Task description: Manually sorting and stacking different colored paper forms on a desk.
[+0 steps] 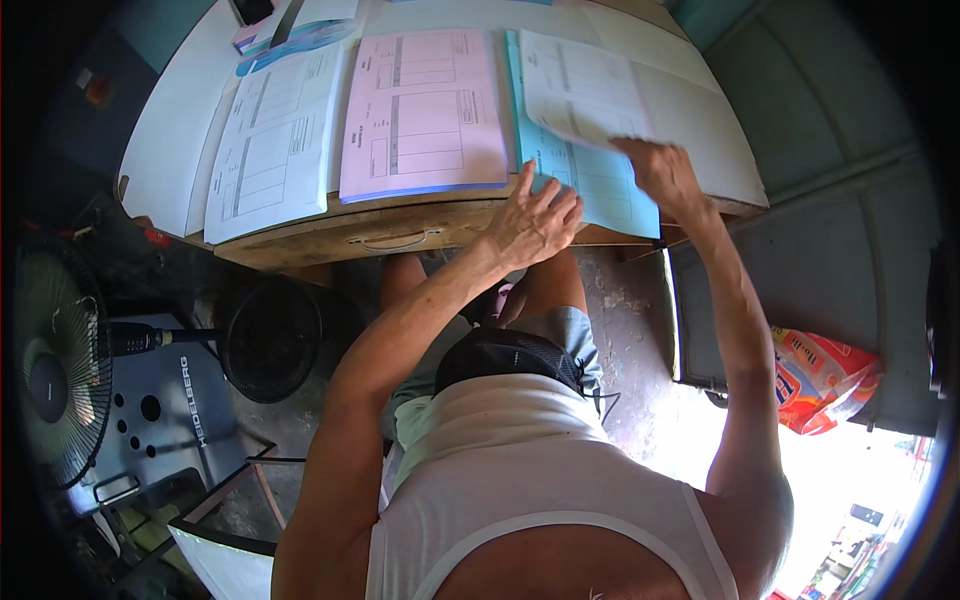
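On a pale desktop lie three paper stacks of printed forms: white on the left, pink in the middle, cyan on the right. My right hand is closed on the lower right corner of a white sheet lifted over the cyan stack, its printing faint and blurred. My left hand is open, fingers bent and apart, with fingertips at the near left edge of the cyan stack, beside the pink one.
A wooden drawer sits under the desktop. To the left are a fan, a round black bin and a metal-framed item. On the right stand a grey metal panel and a red plastic bag.
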`<state>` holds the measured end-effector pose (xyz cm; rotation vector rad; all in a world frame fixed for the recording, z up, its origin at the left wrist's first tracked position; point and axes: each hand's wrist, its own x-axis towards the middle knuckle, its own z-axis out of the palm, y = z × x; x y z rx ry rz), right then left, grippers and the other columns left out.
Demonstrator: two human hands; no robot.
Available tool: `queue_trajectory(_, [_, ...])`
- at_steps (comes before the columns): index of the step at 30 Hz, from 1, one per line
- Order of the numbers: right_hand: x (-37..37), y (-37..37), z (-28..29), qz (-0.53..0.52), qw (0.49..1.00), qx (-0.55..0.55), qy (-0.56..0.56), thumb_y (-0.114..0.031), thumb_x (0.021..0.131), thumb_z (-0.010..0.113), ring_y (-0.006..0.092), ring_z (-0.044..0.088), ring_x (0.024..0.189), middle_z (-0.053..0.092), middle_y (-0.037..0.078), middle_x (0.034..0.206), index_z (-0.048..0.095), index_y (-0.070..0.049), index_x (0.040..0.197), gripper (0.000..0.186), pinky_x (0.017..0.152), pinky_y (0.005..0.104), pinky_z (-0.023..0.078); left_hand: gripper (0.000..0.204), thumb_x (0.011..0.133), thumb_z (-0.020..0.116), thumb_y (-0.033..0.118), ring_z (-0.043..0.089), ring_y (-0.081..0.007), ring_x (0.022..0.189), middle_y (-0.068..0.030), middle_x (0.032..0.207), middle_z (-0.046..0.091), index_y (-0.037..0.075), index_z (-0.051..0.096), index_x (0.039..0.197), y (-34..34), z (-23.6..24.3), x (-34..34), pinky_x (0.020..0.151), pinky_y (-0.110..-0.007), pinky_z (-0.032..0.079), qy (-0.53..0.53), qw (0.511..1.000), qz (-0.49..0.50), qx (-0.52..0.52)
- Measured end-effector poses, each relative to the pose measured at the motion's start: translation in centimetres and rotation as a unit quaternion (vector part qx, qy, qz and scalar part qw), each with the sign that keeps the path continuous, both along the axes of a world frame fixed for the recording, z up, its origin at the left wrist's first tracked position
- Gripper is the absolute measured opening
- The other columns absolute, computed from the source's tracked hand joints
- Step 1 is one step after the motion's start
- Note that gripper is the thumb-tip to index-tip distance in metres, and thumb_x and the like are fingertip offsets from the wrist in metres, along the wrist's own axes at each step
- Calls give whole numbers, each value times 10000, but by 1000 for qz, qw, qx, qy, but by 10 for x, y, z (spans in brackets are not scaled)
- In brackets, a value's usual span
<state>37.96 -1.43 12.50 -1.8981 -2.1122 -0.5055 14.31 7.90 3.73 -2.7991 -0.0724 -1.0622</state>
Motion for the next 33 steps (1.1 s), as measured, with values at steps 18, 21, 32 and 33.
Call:
queue_trajectory(18, [-54,-47,-15,-85,992,-17,96,41,873,575,359,710,820,725,177,957,659,-93,1201,364,729,458,580,570,861,762,314,520,-294,1309,-90,1354,615,35,608,1333,123,63,-271,1096,-535,363,50,919,391,-32])
queue_trajectory(21, [-53,-42,-4,-106,986,-36,122,-17,929,587,369,705,814,725,189,948,664,-93,1201,292,722,466,567,473,897,721,226,539,-293,1289,-108,1328,631,46,617,1322,135,57,-331,1080,-517,385,148,901,407,34])
queue_trajectory(32, [-44,-18,17,-170,959,-38,222,-87,955,613,448,624,753,642,247,786,665,4,1088,169,689,464,483,571,852,678,-19,697,-265,741,-158,949,692,163,586,1385,129,82,-208,725,-364,633,-65,972,207,-86])
queue_trajectory(33, [-42,-17,16,-161,960,-21,226,-92,951,619,454,626,775,647,251,804,662,12,1087,177,711,464,489,571,852,678,-19,697,-265,741,-158,949,692,163,586,1385,129,79,-191,725,-364,633,-67,973,203,-88])
